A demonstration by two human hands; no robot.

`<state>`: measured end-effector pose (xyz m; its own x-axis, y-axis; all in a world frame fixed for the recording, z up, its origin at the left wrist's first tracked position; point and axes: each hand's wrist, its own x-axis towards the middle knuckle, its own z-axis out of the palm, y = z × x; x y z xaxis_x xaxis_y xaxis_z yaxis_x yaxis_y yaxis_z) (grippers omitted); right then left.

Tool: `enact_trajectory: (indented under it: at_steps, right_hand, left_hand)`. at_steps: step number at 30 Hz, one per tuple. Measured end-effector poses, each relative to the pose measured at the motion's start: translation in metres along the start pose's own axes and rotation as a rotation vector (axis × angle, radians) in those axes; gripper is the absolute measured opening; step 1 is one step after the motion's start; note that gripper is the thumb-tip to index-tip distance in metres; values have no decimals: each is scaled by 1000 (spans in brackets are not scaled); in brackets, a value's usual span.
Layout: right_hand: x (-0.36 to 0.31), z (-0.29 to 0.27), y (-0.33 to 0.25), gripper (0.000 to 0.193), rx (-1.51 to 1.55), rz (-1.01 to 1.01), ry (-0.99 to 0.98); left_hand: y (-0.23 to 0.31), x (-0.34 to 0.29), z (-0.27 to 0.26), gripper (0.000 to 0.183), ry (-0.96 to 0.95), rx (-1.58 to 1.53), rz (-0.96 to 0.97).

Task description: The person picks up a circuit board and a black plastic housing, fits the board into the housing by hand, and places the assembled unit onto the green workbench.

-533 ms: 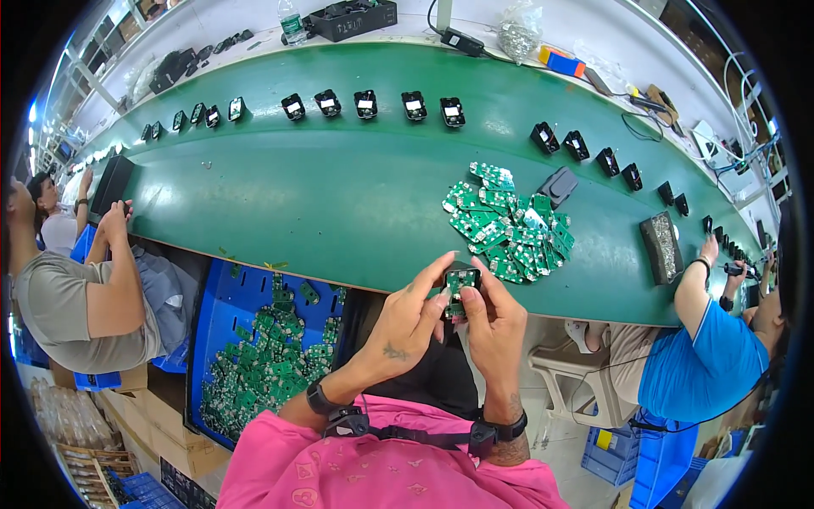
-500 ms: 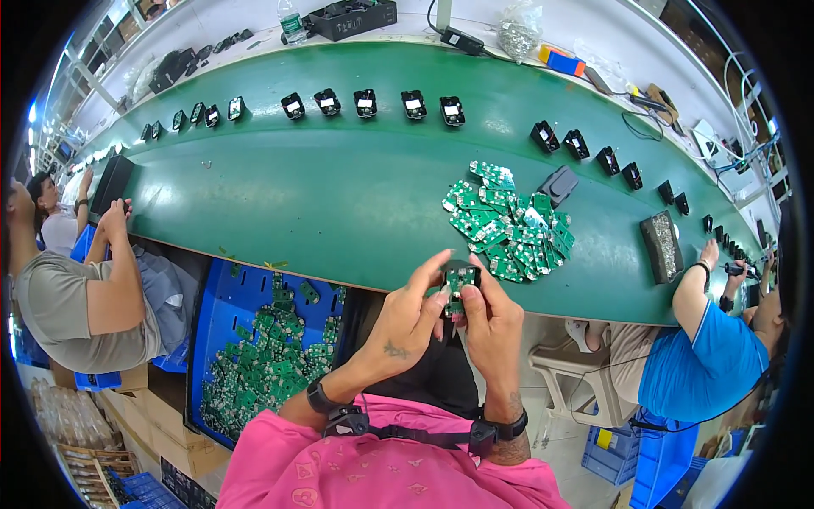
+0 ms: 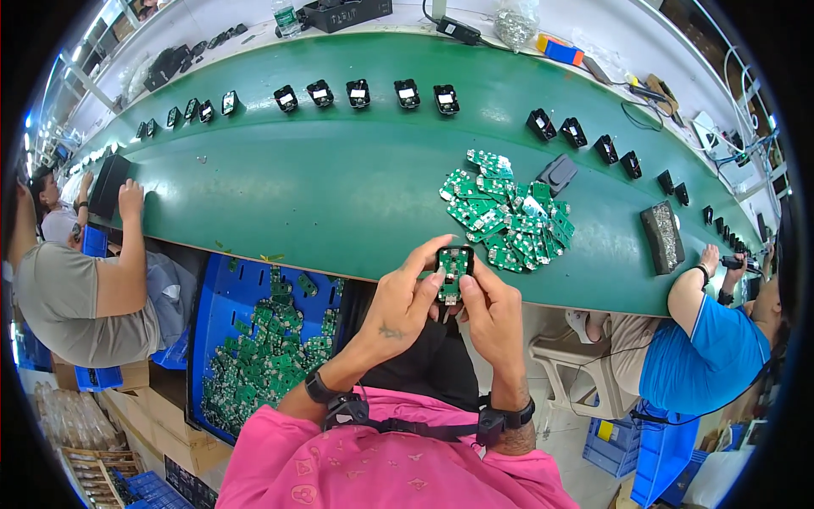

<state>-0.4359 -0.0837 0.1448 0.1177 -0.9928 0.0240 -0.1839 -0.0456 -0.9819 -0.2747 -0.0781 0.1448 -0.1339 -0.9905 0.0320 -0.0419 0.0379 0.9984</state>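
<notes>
Between my two hands is a small black plastic housing (image 3: pixel 443 244) with a green circuit board (image 3: pixel 450 273) lying in it, held over the table's near edge. My left hand (image 3: pixel 402 304) grips its left side, thumb against the board. From the right, my right hand (image 3: pixel 492 314) closes on the other side, its thumb near the board's lower end. Just beyond my hands lies a heap of loose green circuit boards (image 3: pixel 509 212) on the green table (image 3: pixel 280 195). A dark grey plastic case (image 3: pixel 557 174) rests at the heap's right edge.
A row of black housings (image 3: pixel 358 93) runs along the far side of the table. Below the near edge, left, a blue bin (image 3: pixel 222 297) holds many boards. A dark box of small parts (image 3: pixel 661 237) stands at right. Co-workers sit on both sides, near a beige stool (image 3: pixel 585 373).
The housing has tilted so that its open face and the whole board show more. Both hands still hold it. The co-worker on the left has raised a hand toward the black box.
</notes>
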Motion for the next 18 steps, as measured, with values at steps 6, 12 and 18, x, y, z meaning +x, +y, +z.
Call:
enact_trajectory:
  at_steps: [6, 12, 18]
  right_hand:
    - [-4, -2, 2, 37, -197, -154, 36]
    - [-4, 3, -4, 40, -288, -186, 113]
    - [-2, 9, -1, 34, -323, -274, 210]
  left_hand:
    - [7, 2, 3, 43, -66, -13, 30]
    - [5, 0, 5, 43, -67, 90, 20]
    - [7, -5, 11, 44, -30, 258, 86]
